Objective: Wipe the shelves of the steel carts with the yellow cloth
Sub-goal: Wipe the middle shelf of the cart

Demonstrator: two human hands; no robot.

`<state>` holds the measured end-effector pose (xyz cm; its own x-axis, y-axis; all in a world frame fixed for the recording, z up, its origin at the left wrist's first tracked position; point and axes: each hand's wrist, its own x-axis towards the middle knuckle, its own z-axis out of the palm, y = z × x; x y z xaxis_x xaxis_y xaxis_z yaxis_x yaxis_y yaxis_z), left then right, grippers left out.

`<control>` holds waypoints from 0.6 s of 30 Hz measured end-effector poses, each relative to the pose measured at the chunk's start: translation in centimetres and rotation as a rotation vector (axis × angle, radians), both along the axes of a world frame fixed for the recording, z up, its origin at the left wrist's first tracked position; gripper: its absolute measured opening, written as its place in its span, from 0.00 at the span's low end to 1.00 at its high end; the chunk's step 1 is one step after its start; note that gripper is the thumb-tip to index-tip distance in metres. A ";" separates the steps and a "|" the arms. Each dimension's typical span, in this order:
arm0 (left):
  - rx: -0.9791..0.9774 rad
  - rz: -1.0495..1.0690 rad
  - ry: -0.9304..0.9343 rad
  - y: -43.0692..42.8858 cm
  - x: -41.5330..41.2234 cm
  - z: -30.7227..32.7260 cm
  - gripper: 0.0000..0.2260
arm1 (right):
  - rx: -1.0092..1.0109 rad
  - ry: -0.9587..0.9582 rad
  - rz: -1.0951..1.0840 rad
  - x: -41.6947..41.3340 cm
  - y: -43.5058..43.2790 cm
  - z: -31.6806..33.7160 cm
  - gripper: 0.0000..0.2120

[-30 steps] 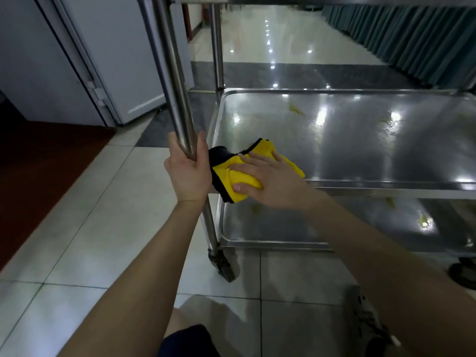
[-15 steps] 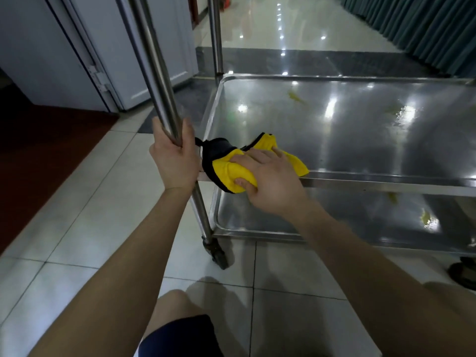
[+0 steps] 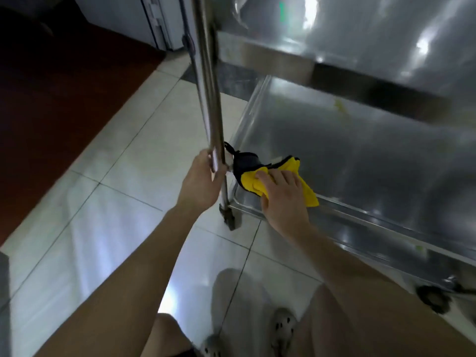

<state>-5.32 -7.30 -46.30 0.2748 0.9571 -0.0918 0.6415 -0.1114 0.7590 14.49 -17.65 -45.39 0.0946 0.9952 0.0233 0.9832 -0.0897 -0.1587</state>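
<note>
Two hands busy, our left hand (image 3: 199,181) gripping the cart post (image 3: 208,99), our right hand (image 3: 282,199) pressing the yellow cloth (image 3: 248,181) onto the shelf (image 3: 360,155) corner, just right of the left hand.

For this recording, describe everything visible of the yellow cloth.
The cloth is bright yellow with black edging and a black section. It looks like soft fabric and is bunched rather than spread flat. It lies on the near left corner of the steel shelf, its black end toward the post. The right hand presses on its middle with the fingers spread, and yellow shows on both sides of the hand. Blur hides the weave.
</note>
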 end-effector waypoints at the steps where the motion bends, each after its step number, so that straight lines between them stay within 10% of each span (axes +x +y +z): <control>1: -0.151 -0.049 0.083 -1.2 -1.4 0.9 0.20 | -0.073 -0.007 -0.004 -0.1 0.0 1.3 0.26; 6: -0.674 -0.208 0.290 -8.9 -8.9 8.3 0.21 | -0.375 0.132 -0.084 -2.3 -2.3 10.2 0.27; 18: -0.475 -0.097 0.376 -11.9 -23.0 32.3 0.17 | -0.323 0.454 0.017 -16.7 -4.9 33.1 0.26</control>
